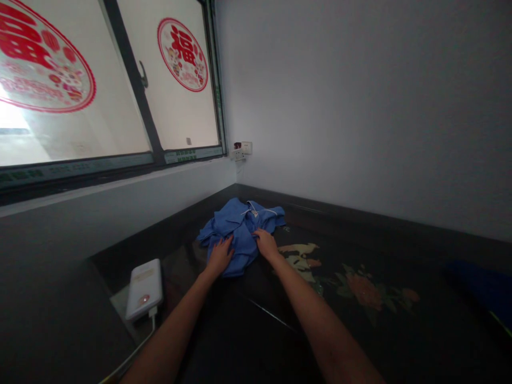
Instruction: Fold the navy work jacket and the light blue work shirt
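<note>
A blue shirt [240,234] with white piping about its collar lies crumpled on a dark, glossy tabletop [256,330]. On the near left part of the cloth rests my left hand [220,257], its fingers spread over the fabric. My right hand [265,243] is at the shirt's right side, fingers curled in and pinching the cloth; the fingertips are partly hidden. The shirt's collar points away from me, and one short sleeve spreads to the right.
A white power bank [144,288] with a plugged-in white cable [136,349] lies left of my left forearm. Flower decoration [364,290] marks the tabletop at right. A dark blue item [480,288] sits at the right edge. Walls and a window [188,117] border the far sides.
</note>
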`<state>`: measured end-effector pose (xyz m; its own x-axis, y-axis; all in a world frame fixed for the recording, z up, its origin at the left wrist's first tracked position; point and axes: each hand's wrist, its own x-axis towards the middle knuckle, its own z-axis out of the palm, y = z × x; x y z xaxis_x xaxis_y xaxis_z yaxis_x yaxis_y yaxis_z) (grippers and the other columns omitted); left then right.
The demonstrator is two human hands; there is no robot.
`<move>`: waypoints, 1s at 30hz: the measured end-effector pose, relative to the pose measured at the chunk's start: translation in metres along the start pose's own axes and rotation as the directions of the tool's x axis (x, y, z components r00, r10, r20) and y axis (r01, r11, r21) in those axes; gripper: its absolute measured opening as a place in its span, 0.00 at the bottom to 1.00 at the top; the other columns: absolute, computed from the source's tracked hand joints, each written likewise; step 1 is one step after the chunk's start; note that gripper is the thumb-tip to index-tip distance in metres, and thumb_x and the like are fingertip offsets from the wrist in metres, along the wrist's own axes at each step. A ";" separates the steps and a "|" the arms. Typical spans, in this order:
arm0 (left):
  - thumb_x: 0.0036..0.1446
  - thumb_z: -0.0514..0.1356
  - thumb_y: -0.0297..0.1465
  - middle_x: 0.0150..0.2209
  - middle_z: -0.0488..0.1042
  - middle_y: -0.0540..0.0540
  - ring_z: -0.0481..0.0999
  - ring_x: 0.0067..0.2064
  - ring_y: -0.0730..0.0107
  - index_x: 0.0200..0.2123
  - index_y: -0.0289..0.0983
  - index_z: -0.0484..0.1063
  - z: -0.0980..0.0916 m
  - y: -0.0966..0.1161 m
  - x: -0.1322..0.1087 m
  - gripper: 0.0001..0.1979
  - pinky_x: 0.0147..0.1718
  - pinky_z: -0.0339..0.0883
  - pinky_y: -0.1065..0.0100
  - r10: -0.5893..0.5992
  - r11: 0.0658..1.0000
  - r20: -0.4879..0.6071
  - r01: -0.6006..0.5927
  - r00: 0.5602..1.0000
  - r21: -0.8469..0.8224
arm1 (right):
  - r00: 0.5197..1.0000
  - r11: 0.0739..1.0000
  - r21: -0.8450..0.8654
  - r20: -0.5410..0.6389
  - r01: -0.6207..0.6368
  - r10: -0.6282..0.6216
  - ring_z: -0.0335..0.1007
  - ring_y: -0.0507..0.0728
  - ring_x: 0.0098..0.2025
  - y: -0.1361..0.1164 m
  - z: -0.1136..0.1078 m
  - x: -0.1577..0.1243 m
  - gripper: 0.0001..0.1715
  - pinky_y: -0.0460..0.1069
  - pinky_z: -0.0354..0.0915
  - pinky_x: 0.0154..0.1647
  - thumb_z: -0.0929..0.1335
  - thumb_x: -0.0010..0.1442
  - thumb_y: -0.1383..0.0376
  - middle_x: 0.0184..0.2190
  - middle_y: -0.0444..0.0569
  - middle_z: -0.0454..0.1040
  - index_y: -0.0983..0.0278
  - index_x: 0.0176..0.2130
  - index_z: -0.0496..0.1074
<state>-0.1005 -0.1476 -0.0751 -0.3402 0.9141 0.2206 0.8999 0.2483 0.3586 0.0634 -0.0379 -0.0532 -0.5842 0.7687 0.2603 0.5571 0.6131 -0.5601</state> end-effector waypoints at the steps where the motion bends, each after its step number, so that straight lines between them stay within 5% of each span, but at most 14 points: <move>1: 0.60 0.50 0.27 0.60 0.64 0.38 0.59 0.63 0.55 0.62 0.36 0.58 -0.002 0.003 0.000 0.25 0.59 0.54 0.52 0.032 0.999 0.005 -0.032 0.999 -0.023 | 1.000 1.000 0.000 -0.014 0.003 -0.003 0.61 0.56 0.60 0.001 -0.005 -0.004 0.24 0.52 0.54 0.62 0.60 0.57 0.76 0.57 0.49 0.68 0.61 0.48 0.74; 6: 0.61 0.44 0.24 0.55 0.70 0.35 0.71 0.55 0.60 0.61 0.30 0.59 -0.007 0.024 -0.009 0.24 0.54 0.63 0.60 0.184 0.972 0.032 -0.177 0.982 -0.157 | 0.996 1.000 -0.004 -0.086 0.009 -0.009 0.63 0.56 0.58 0.013 -0.041 -0.040 0.25 0.53 0.56 0.61 0.59 0.57 0.77 0.53 0.47 0.72 0.60 0.46 0.75; 13: 0.62 0.46 0.29 0.55 0.71 0.42 0.69 0.57 0.61 0.57 0.34 0.66 0.000 0.086 -0.040 0.21 0.57 0.60 0.61 0.455 0.850 0.091 -0.401 0.886 -0.342 | 0.990 0.998 -0.036 -0.132 -0.053 0.048 0.65 0.61 0.57 0.045 -0.108 -0.140 0.24 0.58 0.57 0.61 0.60 0.56 0.77 0.55 0.54 0.70 0.64 0.45 0.76; 21: 0.64 0.47 0.29 0.56 0.70 0.44 0.70 0.56 0.63 0.59 0.40 0.63 0.012 0.174 -0.103 0.21 0.58 0.60 0.59 0.719 0.622 0.195 -0.493 0.667 -0.609 | 0.968 0.985 -0.071 -0.208 -0.160 0.142 0.68 0.60 0.55 0.071 -0.169 -0.285 0.24 0.59 0.60 0.59 0.61 0.55 0.76 0.55 0.54 0.70 0.63 0.47 0.76; 26: 0.66 0.45 0.30 0.58 0.68 0.44 0.68 0.57 0.65 0.60 0.42 0.61 0.002 0.210 -0.143 0.21 0.57 0.61 0.62 0.825 0.538 0.286 -0.520 0.488 -0.663 | 0.942 0.966 -0.045 -0.235 -0.256 0.239 0.68 0.61 0.55 0.069 -0.195 -0.369 0.25 0.60 0.63 0.57 0.61 0.54 0.75 0.56 0.52 0.69 0.60 0.47 0.76; 30: 0.66 0.45 0.29 0.50 0.74 0.44 0.74 0.50 0.65 0.56 0.43 0.66 -0.010 0.218 -0.158 0.19 0.50 0.67 0.66 0.828 0.553 0.332 -0.561 0.452 -0.615 | 0.925 0.953 -0.011 -0.245 -0.302 0.291 0.67 0.62 0.55 0.060 -0.199 -0.416 0.26 0.59 0.65 0.56 0.63 0.53 0.74 0.57 0.49 0.68 0.56 0.48 0.75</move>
<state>0.1469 -0.2406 -0.0225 0.6815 0.7255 0.0957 0.5210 -0.5729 0.6327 0.4573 -0.2848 -0.0383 -0.2339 0.9338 0.2708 0.7141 0.3540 -0.6040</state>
